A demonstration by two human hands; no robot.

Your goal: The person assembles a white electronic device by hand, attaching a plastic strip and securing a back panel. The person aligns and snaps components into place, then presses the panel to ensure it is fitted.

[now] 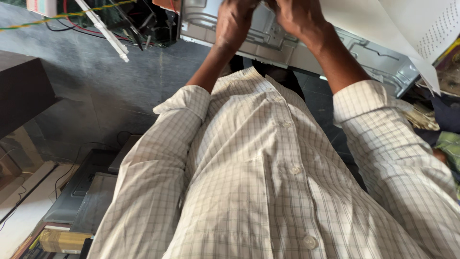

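Both of my hands reach to the top edge of the head view, over a grey stamped metal panel (268, 41) with ribs and holes. My left hand (235, 21) lies on the panel's left part, knuckles up. Close beside it, my right hand (299, 17) is on the panel's middle. The frame edge cuts off the fingertips of both hands, so their grip is hidden. My checked shirt with rolled sleeves fills the lower half of the view. A white sheet (383, 24) lies over the panel's right side.
A thin white strip (103, 31) and tangled red and black wires (139, 21) lie at the top left on the dark stone floor (110, 81). Flat grey panels (79, 192) lie at the lower left by a dark block (24, 96). Clutter (431, 120) sits at the right.
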